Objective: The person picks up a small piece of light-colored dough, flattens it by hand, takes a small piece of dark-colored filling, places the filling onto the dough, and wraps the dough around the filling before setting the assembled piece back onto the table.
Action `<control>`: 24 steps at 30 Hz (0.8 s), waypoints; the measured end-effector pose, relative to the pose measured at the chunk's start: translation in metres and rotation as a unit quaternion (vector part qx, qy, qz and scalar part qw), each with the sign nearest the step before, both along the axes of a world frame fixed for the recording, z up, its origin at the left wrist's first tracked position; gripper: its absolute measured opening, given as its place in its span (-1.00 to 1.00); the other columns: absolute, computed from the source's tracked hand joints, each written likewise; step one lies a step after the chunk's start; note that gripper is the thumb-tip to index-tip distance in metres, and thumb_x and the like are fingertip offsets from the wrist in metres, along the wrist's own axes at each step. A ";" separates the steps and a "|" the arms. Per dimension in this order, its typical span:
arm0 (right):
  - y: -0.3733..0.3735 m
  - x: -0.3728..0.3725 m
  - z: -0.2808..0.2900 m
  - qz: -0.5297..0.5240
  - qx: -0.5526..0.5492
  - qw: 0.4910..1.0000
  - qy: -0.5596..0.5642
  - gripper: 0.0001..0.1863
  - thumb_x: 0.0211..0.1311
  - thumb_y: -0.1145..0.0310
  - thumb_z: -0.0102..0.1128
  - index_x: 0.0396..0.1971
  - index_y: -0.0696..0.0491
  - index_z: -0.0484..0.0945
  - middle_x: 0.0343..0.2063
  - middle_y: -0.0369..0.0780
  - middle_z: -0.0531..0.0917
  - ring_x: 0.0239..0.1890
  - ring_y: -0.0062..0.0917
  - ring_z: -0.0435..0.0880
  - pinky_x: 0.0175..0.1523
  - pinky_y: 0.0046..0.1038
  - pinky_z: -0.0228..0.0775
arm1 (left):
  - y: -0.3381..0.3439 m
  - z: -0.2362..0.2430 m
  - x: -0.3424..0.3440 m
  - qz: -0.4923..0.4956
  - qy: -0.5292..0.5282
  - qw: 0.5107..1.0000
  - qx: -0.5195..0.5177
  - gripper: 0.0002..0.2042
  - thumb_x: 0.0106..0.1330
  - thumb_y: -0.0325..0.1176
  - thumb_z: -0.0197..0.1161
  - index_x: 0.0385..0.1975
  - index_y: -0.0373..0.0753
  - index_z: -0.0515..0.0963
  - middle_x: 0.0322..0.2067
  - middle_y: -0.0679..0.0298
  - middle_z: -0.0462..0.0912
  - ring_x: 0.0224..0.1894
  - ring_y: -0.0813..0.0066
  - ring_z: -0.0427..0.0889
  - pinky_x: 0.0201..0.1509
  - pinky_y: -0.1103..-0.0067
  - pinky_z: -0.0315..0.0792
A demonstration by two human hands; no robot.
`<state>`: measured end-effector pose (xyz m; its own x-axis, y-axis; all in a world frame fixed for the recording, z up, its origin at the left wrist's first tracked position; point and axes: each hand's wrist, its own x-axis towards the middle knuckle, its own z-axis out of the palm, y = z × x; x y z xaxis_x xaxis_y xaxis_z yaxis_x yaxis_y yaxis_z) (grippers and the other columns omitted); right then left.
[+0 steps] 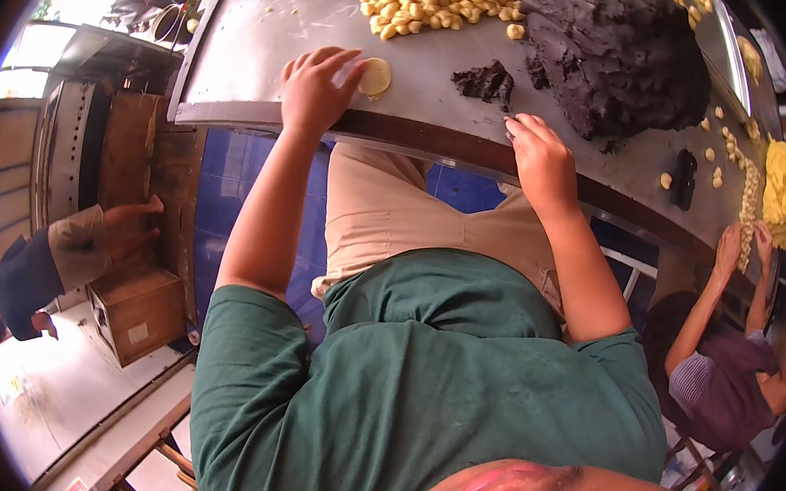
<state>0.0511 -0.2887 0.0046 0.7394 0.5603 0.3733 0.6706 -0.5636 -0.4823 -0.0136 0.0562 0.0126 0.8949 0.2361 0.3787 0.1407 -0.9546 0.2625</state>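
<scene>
My left hand (319, 92) rests at the near edge of the metal table, fingers stretched out, thumb and forefinger at the rim of a flattened pale dough disc (375, 76). My right hand (545, 161) is at the table edge with its fingers drawn together; a small dark bit of paste shows at the fingertips. Just beyond it lies a loose clump of dark paste (485, 83). A large dark mound of paste (622, 52) sits to the right. Many small yellow dough pieces (434, 0) are heaped at the far side.
On the right, a co-worker's hands (730, 251) are at a row of small dough pieces (743, 209), beside a yellow dough slab (781, 192). A dark roll (685, 178) lies nearby. Another person (40, 273) is at left, near a wooden box (140, 312).
</scene>
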 end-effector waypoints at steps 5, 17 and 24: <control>0.084 0.012 0.013 0.131 0.096 0.984 -0.077 -0.70 0.29 0.51 0.15 0.00 0.08 0.66 0.01 -0.13 0.69 0.05 -0.19 0.68 0.19 -0.25 0.54 | 0.005 -0.005 0.001 -0.024 0.023 0.999 0.018 -0.71 0.39 0.04 0.26 -0.04 0.13 0.74 0.01 0.43 0.72 0.16 0.30 0.58 0.35 0.28 0.25; 0.026 0.000 -0.006 0.044 0.015 0.998 -0.038 -0.67 0.17 0.48 0.34 -0.03 0.06 0.63 0.04 -0.12 0.66 0.16 -0.20 0.61 0.16 -0.23 0.56 | 0.005 -0.004 0.001 -0.060 0.011 0.997 -0.040 -0.75 0.44 -0.18 0.24 -0.01 -0.12 0.65 0.13 0.32 0.68 0.23 0.31 0.58 0.34 0.32 0.36; 0.045 0.007 0.020 0.008 0.159 0.987 0.000 -0.66 0.12 0.48 0.46 -0.08 0.11 0.64 -0.05 -0.09 0.70 0.04 -0.16 0.69 0.10 -0.25 0.57 | -0.024 0.022 -0.020 0.014 0.013 0.856 -0.516 -0.69 0.59 -0.18 0.10 0.08 -0.30 0.49 -0.17 0.18 0.74 -0.10 0.47 0.69 0.03 0.55 0.53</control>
